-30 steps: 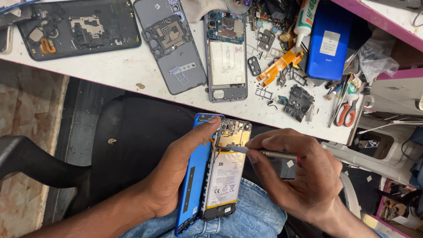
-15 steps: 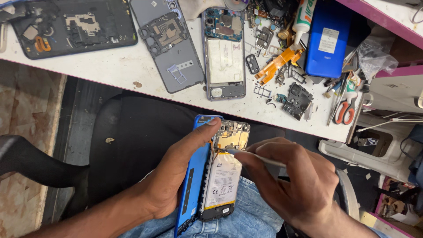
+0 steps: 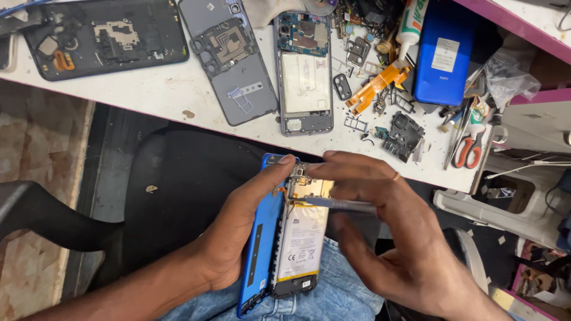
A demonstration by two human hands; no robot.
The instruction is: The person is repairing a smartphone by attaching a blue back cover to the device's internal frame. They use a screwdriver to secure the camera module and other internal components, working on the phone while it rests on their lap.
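Observation:
My left hand (image 3: 241,229) grips an opened phone (image 3: 300,238) over my lap, together with its blue back cover (image 3: 259,252) along the left side. The phone's white battery and gold circuit board face up. My right hand (image 3: 392,232) holds metal tweezers (image 3: 339,205) level, tip near the board's lower edge, while its forefinger reaches over the phone's top end. A ring sits on one right finger.
A white workbench (image 3: 160,89) ahead carries a black phone frame (image 3: 104,38), a grey back cover (image 3: 235,59), another opened phone (image 3: 304,71), a blue phone (image 3: 446,56), orange flex cable, small parts, a glue tube and red-handled scissors (image 3: 470,148). A black chair (image 3: 178,178) is below.
My right hand has shifted up and left, its forefinger now stretching across the phone's top. The tweezers' tip stays at the board. The left hand keeps its grip.

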